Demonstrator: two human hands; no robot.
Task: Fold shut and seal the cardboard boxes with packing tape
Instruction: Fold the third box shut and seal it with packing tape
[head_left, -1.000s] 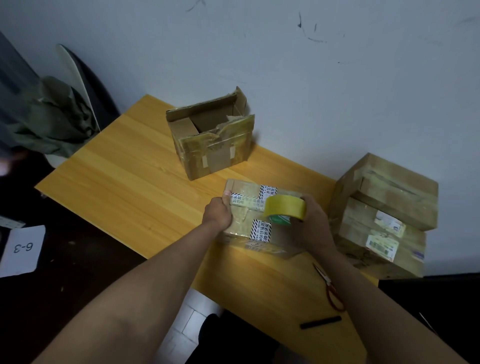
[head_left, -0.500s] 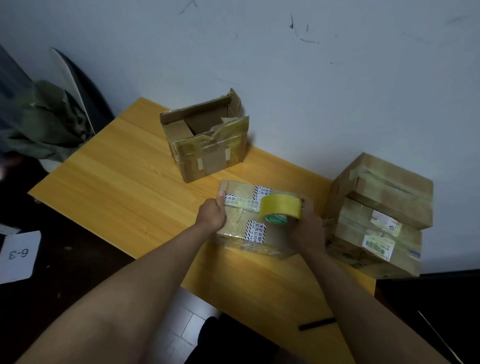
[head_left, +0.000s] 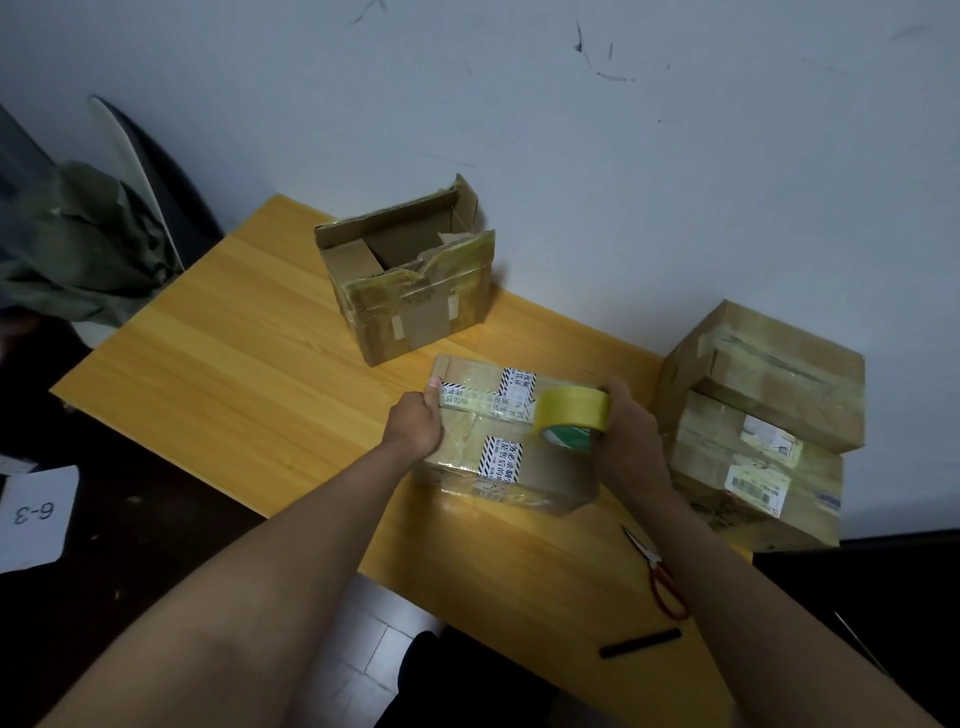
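Mid-frame, the left hand (head_left: 415, 427) pins the folded box (head_left: 498, 457) by its edge while the right hand (head_left: 631, 441) grips the tape roll (head_left: 571, 415) over it, two boxes (head_left: 763, 415) stacked right look sealed, and the open box (head_left: 410, 280) behind waits.

A scuffed pale wall (head_left: 675, 156) stands behind a yellow wooden table (head_left: 234, 364). Far left, a chair (head_left: 150, 171) holds green cloth (head_left: 88, 254). The near floor (head_left: 104, 597) is dark.
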